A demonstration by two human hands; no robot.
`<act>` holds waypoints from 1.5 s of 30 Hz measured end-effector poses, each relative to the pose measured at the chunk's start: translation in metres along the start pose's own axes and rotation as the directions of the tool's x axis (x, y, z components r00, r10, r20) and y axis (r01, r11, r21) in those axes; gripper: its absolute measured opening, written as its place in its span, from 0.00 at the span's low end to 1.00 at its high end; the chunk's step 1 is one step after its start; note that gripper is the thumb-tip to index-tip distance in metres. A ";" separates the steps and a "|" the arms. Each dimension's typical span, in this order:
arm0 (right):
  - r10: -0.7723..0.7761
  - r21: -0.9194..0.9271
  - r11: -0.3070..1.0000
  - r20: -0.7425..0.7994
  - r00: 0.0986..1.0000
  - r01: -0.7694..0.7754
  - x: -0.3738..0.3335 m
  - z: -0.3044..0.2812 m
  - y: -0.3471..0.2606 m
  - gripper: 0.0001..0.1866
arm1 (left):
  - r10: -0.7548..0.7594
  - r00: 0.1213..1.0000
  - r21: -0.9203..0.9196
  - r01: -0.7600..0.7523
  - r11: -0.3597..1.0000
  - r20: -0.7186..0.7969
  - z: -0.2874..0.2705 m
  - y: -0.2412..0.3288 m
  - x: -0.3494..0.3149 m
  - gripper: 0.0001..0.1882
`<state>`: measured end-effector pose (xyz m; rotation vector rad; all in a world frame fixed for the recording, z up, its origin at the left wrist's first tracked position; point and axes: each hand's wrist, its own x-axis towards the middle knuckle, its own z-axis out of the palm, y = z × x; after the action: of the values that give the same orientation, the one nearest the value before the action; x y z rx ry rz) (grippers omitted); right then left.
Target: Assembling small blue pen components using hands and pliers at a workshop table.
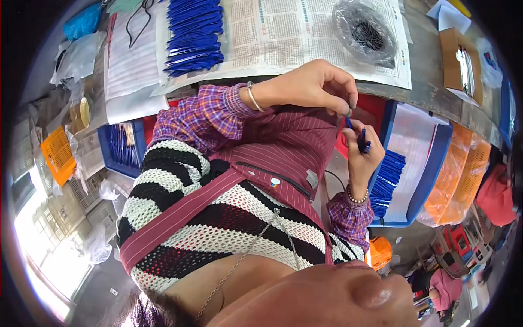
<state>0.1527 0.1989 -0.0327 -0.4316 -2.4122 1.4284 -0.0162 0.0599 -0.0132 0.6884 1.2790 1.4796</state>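
My left hand [321, 87], with a bangle at its wrist, is closed in a pinch. Its thumb and fingertips meet at the upper end of a blue pen [348, 123]; whatever else sits between them is too small to make out. Just below, my right hand [364, 155], wearing a beaded bracelet, wraps its fingers round that blue pen and some more dark blue pieces [364, 143]. Both hands hang in front of the table edge, above my lap. On the table beyond, a clear plastic bag [348, 22] holds many short thin black pieces [368, 35].
Newspaper [267, 43] covers the table, with a long row of blue pens [193, 41] on it. A blue tray [419, 201] of blue pens stands at my right, another blue tray [117, 166] at my left. Farther right are a cardboard box [455, 65] and orange baskets [452, 174].
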 end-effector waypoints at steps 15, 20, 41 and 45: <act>-0.049 0.028 0.998 0.007 0.999 0.049 0.001 0.003 0.000 0.09 | 0.027 0.998 0.039 -0.029 0.999 0.061 -0.002 -0.013 0.003 0.07; -0.053 0.022 0.998 0.009 0.999 0.053 0.001 0.003 -0.002 0.09 | 0.084 0.996 0.085 -0.083 0.993 -0.008 0.002 -0.016 0.002 0.06; -0.125 -0.080 0.989 -0.032 0.992 0.122 0.002 -0.001 -0.001 0.10 | 0.092 0.996 0.220 -0.088 0.972 -0.007 0.005 -0.026 0.007 0.09; -0.091 -0.067 0.993 0.016 0.996 0.092 -0.002 0.000 0.005 0.10 | 0.008 1.000 0.176 -0.008 0.984 0.000 0.007 -0.028 0.002 0.09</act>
<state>0.1551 0.2007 -0.0377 -0.3233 -2.4621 1.3184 -0.0017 0.0620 -0.0380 0.8092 1.4212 1.3840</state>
